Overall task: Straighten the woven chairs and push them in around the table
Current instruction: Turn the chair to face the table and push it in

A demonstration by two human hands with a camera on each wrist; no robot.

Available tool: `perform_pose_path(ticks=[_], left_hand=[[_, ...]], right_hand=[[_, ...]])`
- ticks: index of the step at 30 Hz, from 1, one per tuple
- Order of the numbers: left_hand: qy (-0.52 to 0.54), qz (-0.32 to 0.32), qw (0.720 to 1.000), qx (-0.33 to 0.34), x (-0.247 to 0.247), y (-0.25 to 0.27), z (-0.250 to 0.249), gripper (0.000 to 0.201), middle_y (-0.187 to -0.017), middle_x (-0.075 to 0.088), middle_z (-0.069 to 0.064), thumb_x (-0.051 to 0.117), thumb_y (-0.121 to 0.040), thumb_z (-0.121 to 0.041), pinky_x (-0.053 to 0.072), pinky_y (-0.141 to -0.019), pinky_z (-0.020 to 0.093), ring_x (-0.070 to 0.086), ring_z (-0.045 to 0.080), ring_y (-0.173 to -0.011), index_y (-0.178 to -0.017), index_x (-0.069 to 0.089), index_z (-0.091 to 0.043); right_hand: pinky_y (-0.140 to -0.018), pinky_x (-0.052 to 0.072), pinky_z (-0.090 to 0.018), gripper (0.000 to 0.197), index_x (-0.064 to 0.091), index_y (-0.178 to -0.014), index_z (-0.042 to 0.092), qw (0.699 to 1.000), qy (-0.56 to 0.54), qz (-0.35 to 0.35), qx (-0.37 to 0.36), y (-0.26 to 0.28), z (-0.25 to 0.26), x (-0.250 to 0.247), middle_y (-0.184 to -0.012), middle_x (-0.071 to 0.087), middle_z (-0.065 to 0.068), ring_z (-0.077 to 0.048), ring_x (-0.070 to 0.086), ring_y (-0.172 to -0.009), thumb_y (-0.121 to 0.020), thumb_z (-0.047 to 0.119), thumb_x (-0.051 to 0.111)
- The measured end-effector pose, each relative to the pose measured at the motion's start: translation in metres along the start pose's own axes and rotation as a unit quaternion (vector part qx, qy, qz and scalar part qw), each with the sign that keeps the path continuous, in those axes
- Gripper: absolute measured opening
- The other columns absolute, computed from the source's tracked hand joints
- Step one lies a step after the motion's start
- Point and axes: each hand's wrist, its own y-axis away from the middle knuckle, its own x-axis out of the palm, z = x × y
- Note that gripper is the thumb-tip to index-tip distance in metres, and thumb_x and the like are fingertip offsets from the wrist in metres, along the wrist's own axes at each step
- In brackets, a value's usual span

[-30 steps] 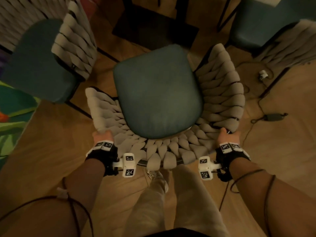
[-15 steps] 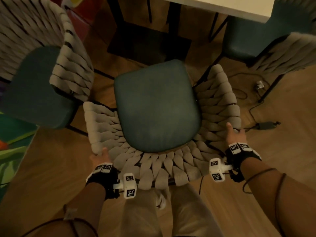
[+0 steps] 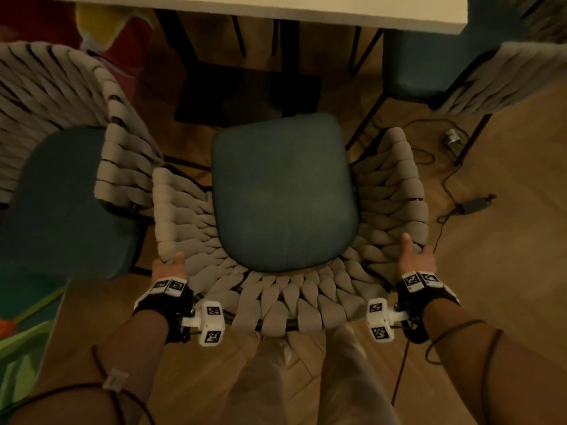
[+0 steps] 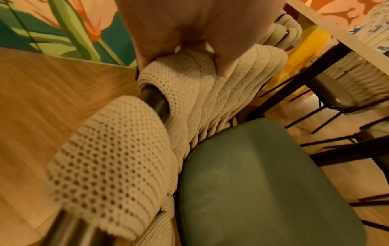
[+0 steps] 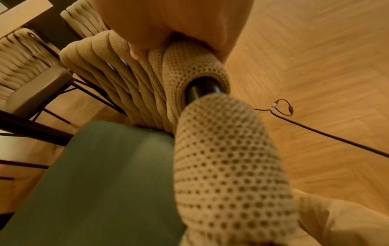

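Wood floor (image 3: 506, 271) — chairs (image 3: 285, 197), cable (image 3: 445, 185), adapter (image 3: 474, 205).

Warm, dim light on herringbone wood floor (image 3: 506, 271), a trailing black cable (image 3: 445, 185), green patterned rug (image 3: 18, 342) at left.

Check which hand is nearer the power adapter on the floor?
Right. The right hand grips the chair rim on the power adapter side; the left hand grips the opposite rim.

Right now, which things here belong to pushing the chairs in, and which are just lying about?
Job:
- middle woven chair, gripped by left hand and right hand
- left chair
- right chair
- table

Lying about:
- power adapter and cable on the floor
- colourful rug
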Motion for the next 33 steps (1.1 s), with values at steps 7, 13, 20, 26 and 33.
perform_pose_path(ticks=[7, 13, 20, 26, 33], left_hand=[[-0.092, 0.011, 0.994, 0.063, -0.024, -0.041, -0.036, 0.051, -0.138, 0.045, 0.028, 0.047, -0.097, -0.032, 0.038, -0.097, 0.046, 0.047, 0.046, -0.121, -0.138, 0.039, -0.003], [-0.095, 0.029, 0.993, 0.066, -0.03, -0.063, -0.062, 0.059, -0.142, 0.044, 0.027, 0.05, -0.094, -0.034, 0.039, -0.094, 0.045, 0.047, 0.047, -0.123, -0.143, 0.035, -0.004], [-0.089, 0.031, 0.987, 0.129, -0.036, -0.079, -0.078, 0.048, -0.139, 0.049, 0.027, 0.051, -0.097, -0.022, 0.042, -0.099, 0.036, 0.049, 0.039, -0.128, -0.136, 0.045, 0.007], [-0.101, 0.033, 0.983, 0.147, -0.039, -0.094, -0.091, 0.049, -0.137, 0.05, 0.027, 0.051, -0.097, -0.025, 0.042, -0.099, 0.036, 0.049, 0.039, -0.127, -0.134, 0.047, 0.006], [-0.124, 0.046, 0.984, 0.118, -0.045, -0.101, -0.09, 0.058, -0.141, 0.041, 0.03, 0.048, -0.094, -0.033, 0.035, -0.102, 0.045, 0.045, 0.046, -0.124, -0.141, 0.036, -0.001]], right_hand=[[-0.104, 0.036, -0.051, 0.074, 0.035, -0.147, 0.013, 0.997, -0.048, -0.023, 0.049, 0.035, -0.017, 0.025, -0.145, 0.043, -0.021, -0.043, 0.041, -0.131, -0.09, 0.061, 0.044], [-0.1, 0.039, -0.049, 0.069, 0.04, -0.142, 0.012, 0.995, -0.071, -0.034, 0.066, 0.054, -0.031, 0.036, -0.14, 0.048, -0.023, -0.044, 0.046, -0.126, -0.091, 0.058, 0.046], [-0.098, 0.04, -0.049, 0.068, 0.043, -0.139, 0.01, 0.995, -0.073, -0.039, 0.064, 0.068, -0.032, 0.05, -0.136, 0.05, -0.023, -0.044, 0.048, -0.123, -0.09, 0.058, 0.045], [-0.099, 0.039, -0.05, 0.064, 0.045, -0.136, 0.01, 0.993, -0.076, -0.053, 0.07, 0.078, -0.034, 0.06, -0.134, 0.051, -0.024, -0.045, 0.047, -0.122, -0.091, 0.056, 0.046], [-0.097, 0.041, -0.051, 0.066, 0.041, -0.137, 0.01, 0.991, -0.083, -0.054, 0.088, 0.086, -0.028, 0.058, -0.134, 0.051, -0.024, -0.045, 0.049, -0.121, -0.089, 0.054, 0.051]])
